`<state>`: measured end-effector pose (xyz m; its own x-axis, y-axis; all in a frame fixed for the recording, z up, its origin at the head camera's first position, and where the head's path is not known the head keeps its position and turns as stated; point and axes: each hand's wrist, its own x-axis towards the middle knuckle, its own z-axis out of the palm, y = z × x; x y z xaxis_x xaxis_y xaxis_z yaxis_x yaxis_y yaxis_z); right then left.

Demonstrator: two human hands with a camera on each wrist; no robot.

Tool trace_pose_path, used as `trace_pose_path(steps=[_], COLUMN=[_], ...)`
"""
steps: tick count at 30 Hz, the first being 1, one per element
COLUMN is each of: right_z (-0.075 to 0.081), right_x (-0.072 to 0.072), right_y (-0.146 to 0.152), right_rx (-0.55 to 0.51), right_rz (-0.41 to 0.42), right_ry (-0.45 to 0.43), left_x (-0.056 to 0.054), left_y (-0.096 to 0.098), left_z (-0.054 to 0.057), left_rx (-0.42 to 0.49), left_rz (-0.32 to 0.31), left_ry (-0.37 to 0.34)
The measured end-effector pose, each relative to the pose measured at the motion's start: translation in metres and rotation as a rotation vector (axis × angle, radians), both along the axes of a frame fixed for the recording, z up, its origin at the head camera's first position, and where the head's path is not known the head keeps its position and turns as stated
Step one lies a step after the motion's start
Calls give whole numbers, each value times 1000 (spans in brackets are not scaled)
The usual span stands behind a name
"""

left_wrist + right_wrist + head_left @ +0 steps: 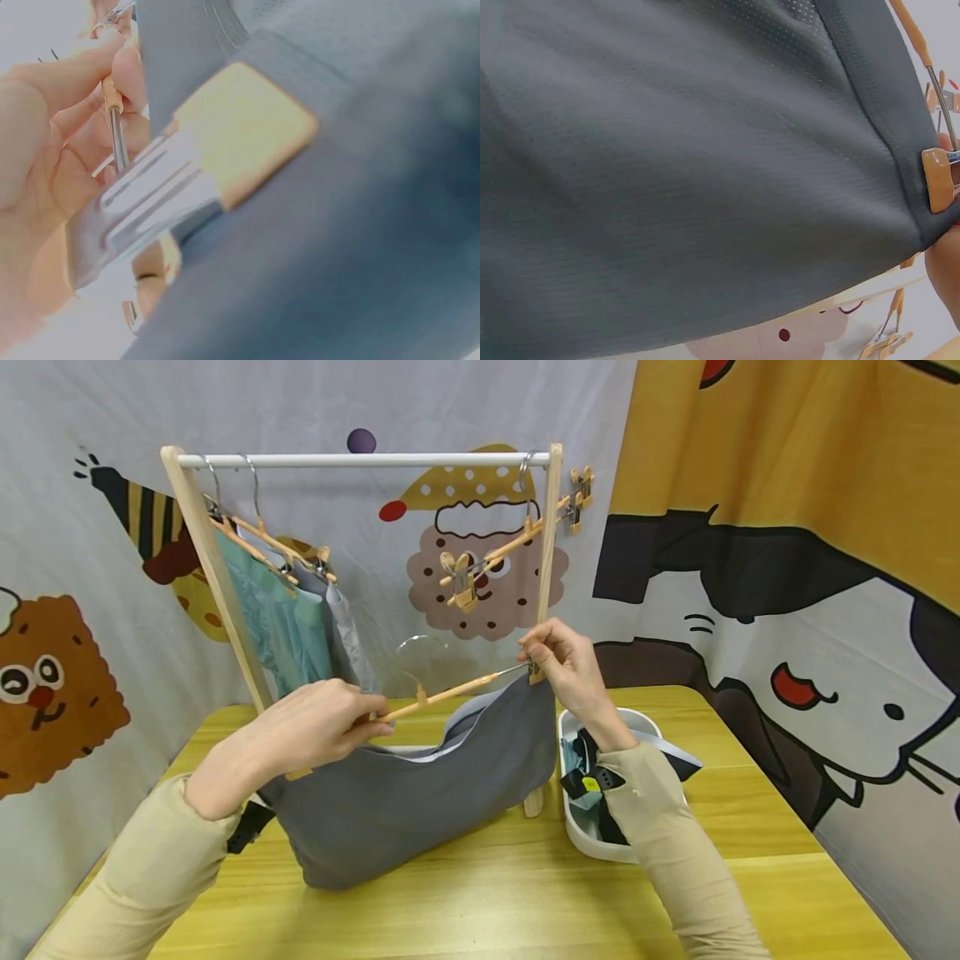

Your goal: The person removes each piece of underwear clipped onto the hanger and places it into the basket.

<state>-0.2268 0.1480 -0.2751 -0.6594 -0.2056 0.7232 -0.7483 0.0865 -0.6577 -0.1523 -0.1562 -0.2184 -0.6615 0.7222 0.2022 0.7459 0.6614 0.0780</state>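
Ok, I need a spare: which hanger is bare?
The right hanger on the rail: its clips hold nothing. The two left hangers carry garments; the held hanger carries grey cloth.

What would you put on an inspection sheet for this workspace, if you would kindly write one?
Surface: yellow, wood-grained table.
Job's things: grey garment on a clip hanger, left clip and right clip both gripping it; its upper edge sags between them.
Clutter: white tub to the garment's right, holding cloth pieces.
Hands: left hand holds the clip hanger's bar; right hand pinches the right clip.
Cables: nothing seen.
Surroundings: rack behind, with a teal garment and a bare hanger; cartoon-print backdrop.
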Motion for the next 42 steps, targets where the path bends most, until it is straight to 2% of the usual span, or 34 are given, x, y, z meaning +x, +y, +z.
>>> trace_pose_path(steps=[7, 13, 20, 23, 26, 28, 33, 35, 38, 42], right_z=[2, -4, -12, -14, -13, -11, -6, -4, -4, -8], right_x=[2, 0, -3, -3, -1, 1, 10, 14, 20, 23], right_y=[1, 1, 1, 0, -4, -7, -21, -27, -37, -44], right_rx=[16, -6, -17, 43, 116, 155, 294, 369, 488, 623], right_rz=[11, 32, 4, -67, -185, -279, -485, -537, -535, -468], right_ry=[-3, -15, -19, 11, 103, 194, 534, 670, 788, 802], left_x=[0, -1, -1, 0, 0, 0, -2, -2, -3, -3], left_y=[0, 1, 2, 2, 3, 4, 6, 7, 8, 11], left_z=[-2, -3, -2, -2, -2, -2, -4, -5, -4, -4], left_rx=[-6, -24, -22, -22, -20, -19, -16, -13, -17, -26], left_rz=[3, 9, -3, 18, 39, 47, 45, 37, 29, 35], left_ry=[3, 10, 13, 15, 18, 21, 40, 53, 71, 66])
